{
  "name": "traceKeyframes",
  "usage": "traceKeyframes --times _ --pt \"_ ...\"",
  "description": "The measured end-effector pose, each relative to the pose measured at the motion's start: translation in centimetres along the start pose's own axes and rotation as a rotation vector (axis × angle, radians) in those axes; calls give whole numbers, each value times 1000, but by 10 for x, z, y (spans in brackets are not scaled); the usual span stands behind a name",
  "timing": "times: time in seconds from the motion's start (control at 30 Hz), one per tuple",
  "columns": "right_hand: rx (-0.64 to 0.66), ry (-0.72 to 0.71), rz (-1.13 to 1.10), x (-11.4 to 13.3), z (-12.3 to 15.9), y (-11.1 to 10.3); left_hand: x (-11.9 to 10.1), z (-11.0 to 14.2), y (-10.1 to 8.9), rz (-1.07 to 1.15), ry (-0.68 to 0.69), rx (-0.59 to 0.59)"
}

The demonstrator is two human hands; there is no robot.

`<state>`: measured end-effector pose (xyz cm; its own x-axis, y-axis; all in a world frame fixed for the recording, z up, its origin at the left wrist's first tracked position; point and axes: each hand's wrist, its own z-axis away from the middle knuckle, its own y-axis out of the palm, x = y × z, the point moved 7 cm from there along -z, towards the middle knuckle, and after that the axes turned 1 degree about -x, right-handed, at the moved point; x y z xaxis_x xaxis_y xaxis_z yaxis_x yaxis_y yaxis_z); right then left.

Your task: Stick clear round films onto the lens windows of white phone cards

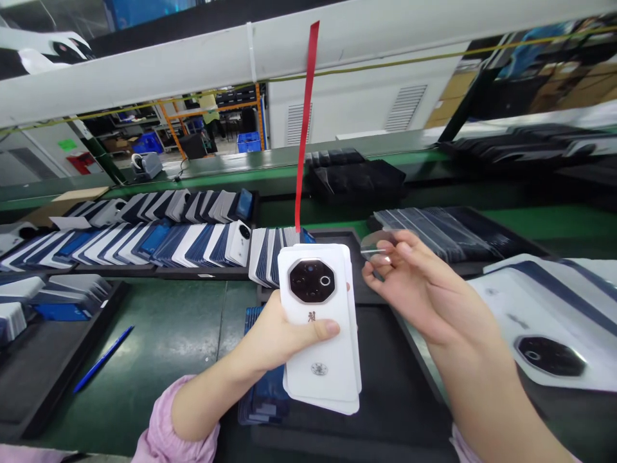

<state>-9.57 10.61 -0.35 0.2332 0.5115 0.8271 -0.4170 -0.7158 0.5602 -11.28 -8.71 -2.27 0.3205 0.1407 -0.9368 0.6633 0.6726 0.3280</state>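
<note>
My left hand [274, 341] grips a small stack of white phone back covers [321, 321], thumb pressed across the top one. The top cover shows a dark octagonal camera panel [312, 280]. My right hand [414, 289] is raised just right of the stack, fingers pinching a small clear round film [376, 245]. A red strip [303, 135] hangs from above down to the stack's top edge.
Rows of white and blue covers [144, 241] lean in black trays at the left. A black tray [385, 360] lies under my hands. More covers fill a tray [443, 231] at the right, large white pieces [540, 308] beside it. A blue pen [103, 359] lies on green matting.
</note>
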Motion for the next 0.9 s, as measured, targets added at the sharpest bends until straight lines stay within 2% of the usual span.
traceKeyframes --times 0.1,0.2,0.3,0.43,0.9 --pt "21 -49 29 3 3 3 1 -2 0 -30 3 -6" --pt "58 -181 154 10 10 9 2 -7 0 -105 17 -10" --pt "161 -328 341 16 21 22 6 -13 0 -170 28 -25" --pt "267 -399 429 16 31 34 16 -18 5 -137 -16 22" --pt "151 -678 520 32 35 29 17 -16 3 -98 -32 20"
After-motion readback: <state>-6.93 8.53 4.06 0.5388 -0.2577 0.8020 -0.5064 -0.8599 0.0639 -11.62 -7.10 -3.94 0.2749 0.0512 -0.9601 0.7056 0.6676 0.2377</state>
